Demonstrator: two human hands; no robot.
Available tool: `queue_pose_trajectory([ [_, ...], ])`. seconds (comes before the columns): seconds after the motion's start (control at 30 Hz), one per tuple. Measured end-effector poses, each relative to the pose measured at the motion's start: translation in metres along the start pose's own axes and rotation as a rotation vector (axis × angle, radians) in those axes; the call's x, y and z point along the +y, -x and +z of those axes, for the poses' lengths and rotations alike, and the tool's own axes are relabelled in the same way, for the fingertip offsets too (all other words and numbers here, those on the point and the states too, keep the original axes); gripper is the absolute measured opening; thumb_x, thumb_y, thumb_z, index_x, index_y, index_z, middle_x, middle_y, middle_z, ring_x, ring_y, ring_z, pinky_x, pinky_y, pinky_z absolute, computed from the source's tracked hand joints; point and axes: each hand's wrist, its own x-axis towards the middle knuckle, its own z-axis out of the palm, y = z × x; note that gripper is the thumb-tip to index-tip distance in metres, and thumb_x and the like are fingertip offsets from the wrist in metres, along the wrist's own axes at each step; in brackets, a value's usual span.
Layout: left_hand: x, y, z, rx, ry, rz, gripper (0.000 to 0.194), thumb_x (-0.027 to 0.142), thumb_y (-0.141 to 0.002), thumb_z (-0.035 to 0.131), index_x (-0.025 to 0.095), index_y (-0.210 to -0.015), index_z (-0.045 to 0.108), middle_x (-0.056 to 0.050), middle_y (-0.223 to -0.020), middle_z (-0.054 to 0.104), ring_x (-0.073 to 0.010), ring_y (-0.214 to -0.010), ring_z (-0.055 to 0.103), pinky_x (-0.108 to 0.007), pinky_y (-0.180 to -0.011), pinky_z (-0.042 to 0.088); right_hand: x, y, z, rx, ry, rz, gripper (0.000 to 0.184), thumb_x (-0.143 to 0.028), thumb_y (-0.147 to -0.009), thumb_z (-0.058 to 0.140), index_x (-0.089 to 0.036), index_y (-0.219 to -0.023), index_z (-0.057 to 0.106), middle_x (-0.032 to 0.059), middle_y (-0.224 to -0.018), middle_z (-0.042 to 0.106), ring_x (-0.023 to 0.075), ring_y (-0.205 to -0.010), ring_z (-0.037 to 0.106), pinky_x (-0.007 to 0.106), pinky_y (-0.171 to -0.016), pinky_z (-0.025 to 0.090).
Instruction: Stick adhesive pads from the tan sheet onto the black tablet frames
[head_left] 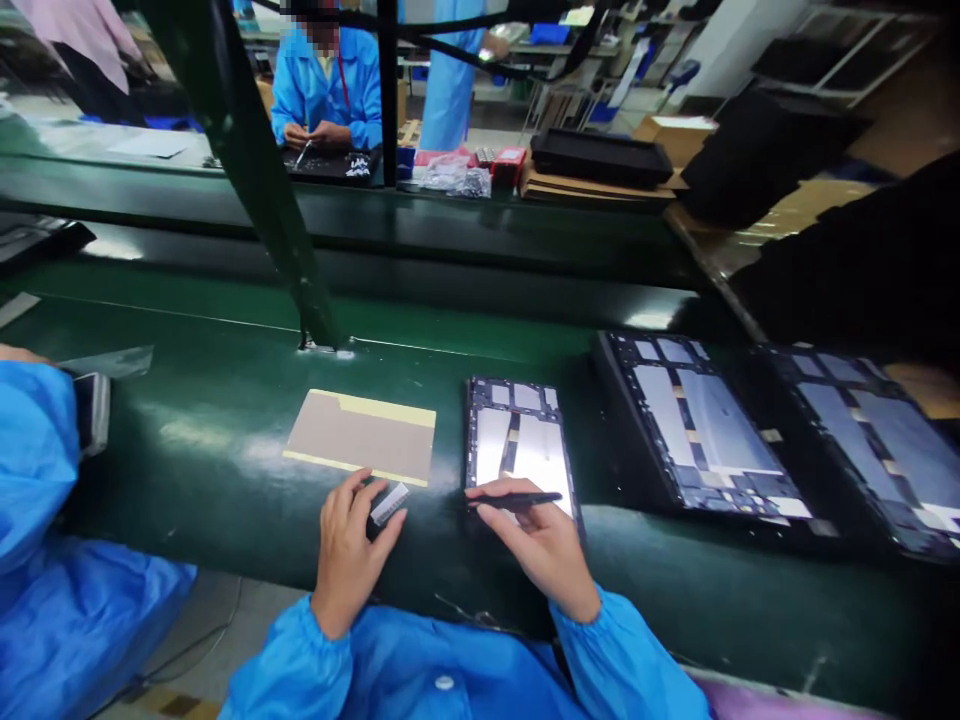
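Observation:
My left hand [352,550] is closed around a small dark piece with a white barcode label [388,505], just in front of a grey-brown sheet with yellow edges [364,440]. A pair of black tweezers [525,499] lies across the fingers of my right hand [544,540], which grips it, tip pointing left. Behind that hand is an opened tablet [491,440] with its silvery inside facing up. The hand covers the tablet's near part. Whether the tweezers touch the tablet I cannot tell.
More opened tablets [712,420] [877,440] lie on dark trays at the right. A green post [277,200] rises from the green bench [225,350]. A co-worker's blue sleeve [34,460] is at the left edge. Across the bench another person [326,90] works over a black tray.

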Motion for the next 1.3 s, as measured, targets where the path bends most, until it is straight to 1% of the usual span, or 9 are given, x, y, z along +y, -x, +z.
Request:
queue_pose_trajectory([
  [0.1,-0.010,-0.014,-0.004,-0.146,0.133,-0.002,0.009,0.029,-0.093,0.063,0.023,-0.099,0.066,-0.006,-0.106,0.065,-0.0233,-0.100,0.063,-0.040,-0.088,0.051,-0.003,-0.010,0.013,-0.013,0.014,0.057,0.018,-0.039,-0.085,0.075,-0.023,-0.093,0.073,0.0078,-0.093,0.079,0.0240,-0.087,0.076,0.037,-0.081,0.063],
  [0.17,-0.007,-0.018,-0.005,-0.157,0.226,-0.070,0.010,0.027,-0.093,0.061,0.023,-0.085,0.065,-0.005,-0.100,0.065,-0.0228,-0.099,0.063,-0.039,-0.087,0.051,-0.002,-0.010,0.022,-0.011,-0.038,0.090,0.020,-0.039,-0.084,0.077,-0.023,-0.094,0.072,0.0076,-0.093,0.079,0.0243,-0.087,0.076,0.038,-0.081,0.063],
  [0.33,0.008,-0.011,-0.001,-0.146,0.558,-0.333,0.019,0.032,-0.102,0.044,0.022,-0.092,0.057,-0.010,-0.121,0.067,-0.0208,-0.106,0.066,-0.036,-0.089,0.053,0.010,0.001,0.053,0.043,-0.329,0.178,0.025,-0.040,-0.081,0.080,-0.024,-0.095,0.066,0.0054,-0.090,0.080,0.0233,-0.088,0.077,0.039,-0.085,0.063],
  [0.5,0.007,-0.004,0.009,-0.004,0.285,-0.266,0.017,0.036,-0.094,0.059,0.021,-0.103,0.060,-0.009,-0.108,0.063,-0.0254,-0.102,0.062,-0.042,-0.088,0.052,0.020,0.000,0.080,0.137,-0.400,0.225,0.029,-0.041,-0.080,0.081,-0.023,-0.096,0.065,0.0053,-0.092,0.078,0.0225,-0.091,0.075,0.038,-0.086,0.063],
  [0.63,0.002,-0.008,0.005,-0.116,0.362,-0.267,0.021,0.037,-0.092,0.060,0.022,-0.080,0.065,-0.006,-0.095,0.061,-0.0234,-0.093,0.060,-0.039,-0.084,0.051,0.022,0.003,0.076,0.193,-0.401,0.210,0.028,-0.039,-0.080,0.082,-0.023,-0.097,0.065,0.0048,-0.092,0.078,0.0219,-0.090,0.075,0.037,-0.086,0.063],
  [0.77,0.012,-0.019,-0.004,-0.224,0.909,-0.650,0.036,0.056,-0.090,0.061,0.020,-0.089,0.064,-0.005,-0.090,0.067,-0.0166,-0.075,0.063,-0.027,-0.063,0.050,0.019,0.017,0.063,0.206,-0.411,0.162,0.022,-0.035,-0.084,0.079,-0.024,-0.097,0.065,0.0054,-0.094,0.078,0.0233,-0.090,0.076,0.039,-0.084,0.064],
  [0.87,0.025,-0.025,-0.005,-0.281,1.180,-0.837,0.044,0.061,-0.084,0.068,0.018,-0.087,0.062,0.000,-0.073,0.065,-0.0082,-0.053,0.052,-0.020,-0.051,0.042,0.015,0.025,0.059,0.189,-0.394,0.130,0.018,-0.033,-0.084,0.079,-0.025,-0.095,0.067,0.0057,-0.096,0.078,0.0232,-0.088,0.076,0.038,-0.081,0.065],
  [1.1,0.047,-0.023,0.001,-0.179,1.379,-1.084,0.048,0.045,-0.056,0.094,0.014,-0.085,0.071,-0.005,-0.084,0.074,-0.0115,-0.065,0.066,-0.023,-0.062,0.056,0.010,0.031,0.057,0.260,-0.365,0.085,0.016,-0.033,-0.085,0.078,-0.025,-0.096,0.069,0.0062,-0.097,0.078,0.0231,-0.089,0.077,0.038,-0.082,0.066],
  [1.3,0.055,-0.018,0.004,-0.111,1.393,-1.099,0.045,0.041,-0.053,0.096,0.015,-0.080,0.070,-0.003,-0.081,0.075,-0.0176,-0.084,0.074,-0.025,-0.075,0.060,0.009,0.035,0.055,0.277,-0.401,0.051,0.015,-0.031,-0.085,0.078,-0.026,-0.096,0.069,0.0048,-0.097,0.078,0.0224,-0.089,0.077,0.038,-0.083,0.066],
])
